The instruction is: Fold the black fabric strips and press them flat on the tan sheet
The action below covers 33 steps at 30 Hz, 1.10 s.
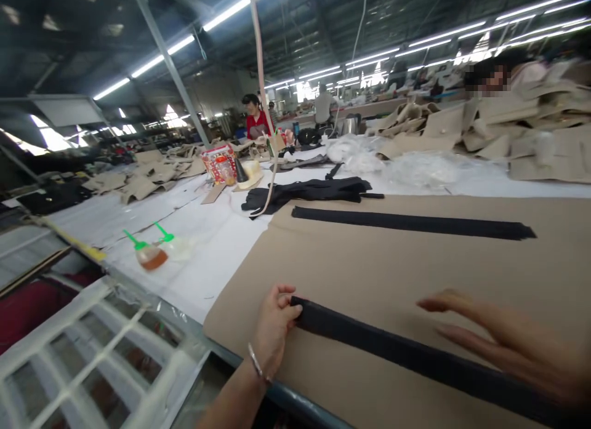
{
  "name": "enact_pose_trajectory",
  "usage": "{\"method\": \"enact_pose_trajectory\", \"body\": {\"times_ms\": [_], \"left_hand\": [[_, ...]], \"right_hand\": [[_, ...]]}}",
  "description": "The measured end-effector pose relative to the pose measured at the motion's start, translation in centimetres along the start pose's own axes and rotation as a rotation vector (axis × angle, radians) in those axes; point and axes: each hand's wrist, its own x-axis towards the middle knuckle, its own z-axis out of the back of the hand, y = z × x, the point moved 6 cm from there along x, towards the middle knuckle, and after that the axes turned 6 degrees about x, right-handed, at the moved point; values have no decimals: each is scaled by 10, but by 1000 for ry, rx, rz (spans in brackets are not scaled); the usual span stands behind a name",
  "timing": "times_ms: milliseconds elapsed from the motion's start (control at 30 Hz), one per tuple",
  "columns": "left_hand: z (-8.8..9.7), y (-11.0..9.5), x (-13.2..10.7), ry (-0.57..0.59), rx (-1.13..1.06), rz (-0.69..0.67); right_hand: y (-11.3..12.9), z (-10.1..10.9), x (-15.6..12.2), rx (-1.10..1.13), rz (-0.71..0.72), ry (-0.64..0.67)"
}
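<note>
A long black fabric strip runs across the tan sheet near the table's front edge. Its left end is pinched between the thumb and fingers of my left hand, which wears a bracelet at the wrist. Over the strip's right part hovers my right hand, blurred, fingers stretched out and apart with nothing between them. It hides some of the strip there. Farther back on the tan sheet lies a second black strip, flat and roughly parallel.
Bunched black strips lie past the sheet. Two green-tipped bottles rest on the white table covering at left. A pale cord hangs down to the table. Tan pieces pile at back right, near another person.
</note>
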Motion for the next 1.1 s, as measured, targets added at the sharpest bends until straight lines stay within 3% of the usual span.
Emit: {"method": "enact_pose_trajectory", "body": {"times_ms": [133,200,267,433,500,600,667,833,1100], "left_hand": [[3,-4,-3,-1,36,-73],[6,-4,0,-6,65,-105],[9,-1,4,-20,104,-129],[29,0,5,-149,270,-208],[34,-10,-5,-186,482,-374],[16,-20,-27,11,979,-769],[7,-13,-36,151,1187,-898],[8,-3,-37,141,1357,-955],[18,-8,-35,153,1464,-997]], "right_hand": [[91,-108,43,-49,165,218],[117,-144,60,-123,202,271],[128,-163,72,-188,187,269],[122,-176,86,-274,126,223],[120,-177,87,-274,125,207],[119,-179,90,-265,157,206],[118,-179,93,-257,164,224],[117,-179,98,-218,175,261],[115,-181,100,-201,194,273]]}}
